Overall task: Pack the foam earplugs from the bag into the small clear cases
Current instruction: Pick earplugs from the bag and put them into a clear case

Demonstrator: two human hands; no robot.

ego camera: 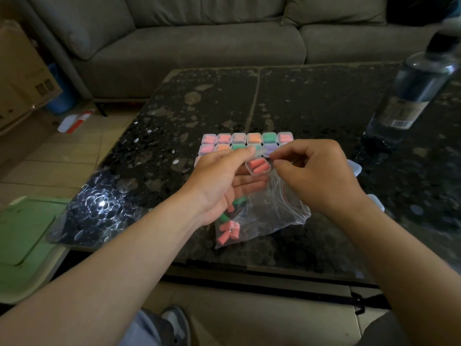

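Earplugs, pink foam cylinders, clear square case

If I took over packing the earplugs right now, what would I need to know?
Left hand holds a clear case with pink earplugs inside, lid up. Right hand pinches the same case at its edge.
Done: rows of filled cases on the table, beyond the hands.
Left: shut this case, then pack the loose earplugs in the bag. Spare cases lie to the right.
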